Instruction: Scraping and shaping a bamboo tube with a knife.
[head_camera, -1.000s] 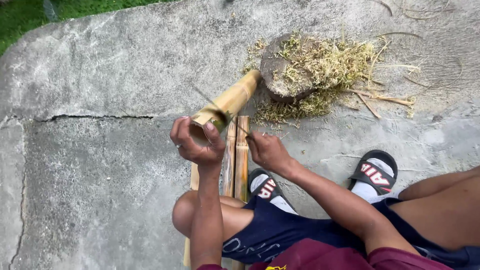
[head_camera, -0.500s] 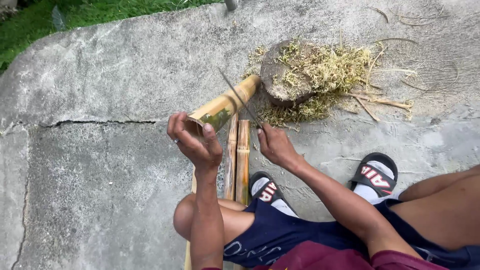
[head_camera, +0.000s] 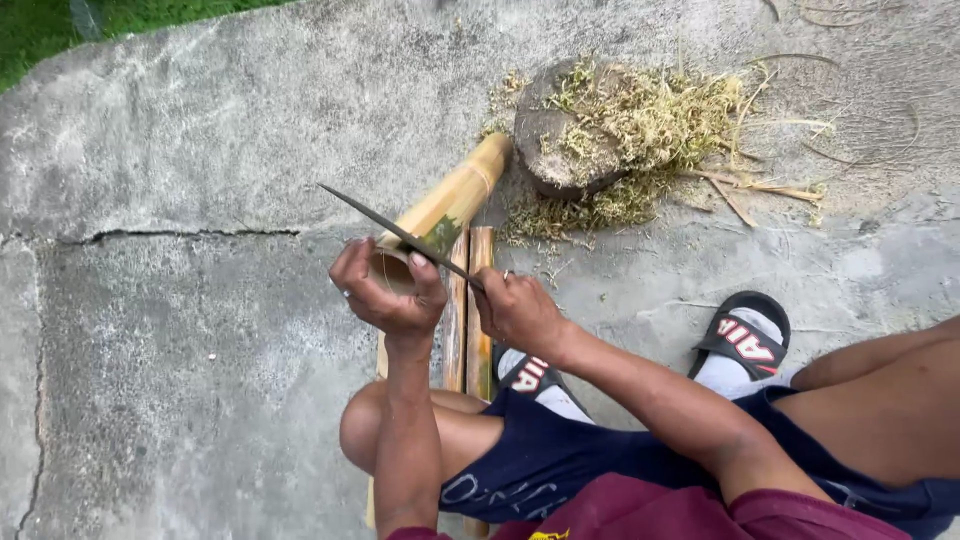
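My left hand (head_camera: 385, 290) grips the near open end of a thick yellow bamboo tube (head_camera: 455, 195), which slants up to the right with its far end against a wooden block (head_camera: 560, 150). A long dark knife (head_camera: 395, 230) is held in my right hand (head_camera: 518, 310); its blade lies across the tube's open end, the tip pointing up-left. Split bamboo strips (head_camera: 470, 310) lie on the concrete between my hands, running back towards my knee.
Bamboo shavings (head_camera: 650, 120) are heaped on and around the block. Cracked concrete slabs (head_camera: 180, 330) spread to the left, with grass (head_camera: 60, 25) at the top-left corner. My feet in black slide sandals (head_camera: 745, 335) rest at the right.
The knife blade has swung from pointing steeply upward down to lie flatter across the tube's end. My left hand shifted slightly on the tube.
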